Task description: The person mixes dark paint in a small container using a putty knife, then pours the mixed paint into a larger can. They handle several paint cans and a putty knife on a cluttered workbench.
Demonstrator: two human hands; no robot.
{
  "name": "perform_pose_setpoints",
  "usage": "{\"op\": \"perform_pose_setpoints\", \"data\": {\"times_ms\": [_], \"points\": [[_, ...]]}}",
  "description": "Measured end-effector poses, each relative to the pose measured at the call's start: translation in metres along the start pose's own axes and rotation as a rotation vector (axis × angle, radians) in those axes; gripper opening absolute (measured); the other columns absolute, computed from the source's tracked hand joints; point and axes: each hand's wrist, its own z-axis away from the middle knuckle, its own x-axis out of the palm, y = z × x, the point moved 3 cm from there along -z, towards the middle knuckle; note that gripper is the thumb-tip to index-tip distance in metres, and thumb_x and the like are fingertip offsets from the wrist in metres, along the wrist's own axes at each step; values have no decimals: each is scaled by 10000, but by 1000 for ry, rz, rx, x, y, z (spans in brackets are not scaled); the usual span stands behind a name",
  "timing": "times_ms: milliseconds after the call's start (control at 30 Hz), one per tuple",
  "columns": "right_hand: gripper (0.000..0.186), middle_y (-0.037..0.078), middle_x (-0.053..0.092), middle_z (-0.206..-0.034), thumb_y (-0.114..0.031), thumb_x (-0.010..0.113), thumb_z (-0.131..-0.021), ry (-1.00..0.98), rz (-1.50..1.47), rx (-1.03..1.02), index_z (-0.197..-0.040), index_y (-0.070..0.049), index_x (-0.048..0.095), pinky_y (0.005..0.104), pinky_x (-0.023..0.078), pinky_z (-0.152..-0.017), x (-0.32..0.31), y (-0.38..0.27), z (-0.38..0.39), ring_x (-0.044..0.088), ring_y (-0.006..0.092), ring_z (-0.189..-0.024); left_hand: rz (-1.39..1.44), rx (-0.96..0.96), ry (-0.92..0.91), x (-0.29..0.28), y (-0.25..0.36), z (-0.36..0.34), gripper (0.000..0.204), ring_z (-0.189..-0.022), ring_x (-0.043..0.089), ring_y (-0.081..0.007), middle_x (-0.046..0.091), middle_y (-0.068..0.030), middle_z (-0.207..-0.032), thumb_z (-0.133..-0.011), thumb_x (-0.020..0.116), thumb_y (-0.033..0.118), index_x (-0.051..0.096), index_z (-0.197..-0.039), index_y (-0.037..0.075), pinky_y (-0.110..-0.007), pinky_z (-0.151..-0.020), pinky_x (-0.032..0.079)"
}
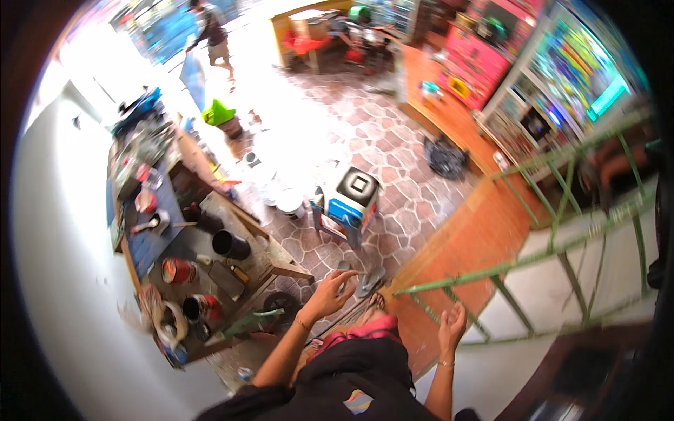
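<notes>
My left hand hangs in the air in front of my body, fingers loosely bent and apart, with nothing in it. Below and beyond it, a pair of grey sandals lies on the stone-patterned floor. My right hand is raised with its fingers loosely spread and holds nothing. Close beside that hand runs a green metal ladder-like frame; from this view I cannot tell whether they touch. Farther ahead, a white, black and blue box rests on a small stool.
On the left stands a cluttered workbench with a dark cylinder and an orange-red can. White buckets stand beyond it. A black plastic bag lies by the orange ledge. Another person is at the far left.
</notes>
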Motion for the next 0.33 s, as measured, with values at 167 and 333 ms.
{"op": "perform_pose_setpoints", "data": {"times_ms": [167,333], "points": [[411,183,569,-1370,-96,684,-959,-221,188,-315,-1343,2,573,436,521,-983,-9,-41,-97,591,343,-1238,-240,-325,-30,27,-93,-69,393,-1090,635,-414,641,-228,-1151,-943,694,244,662,-1318,131,-480,-951,523],[434,168,538,-1448,-104,697,-950,-306,158,-238,-1358,-12,582,465,513,-1011,-20,-73,-188,570,359,-1273,-201,-394,146,46,-115,-178,486,-1108,629,-430,640,-241,-1174,-878,744,310,648,-1314,118,-491,-970,519]]}}
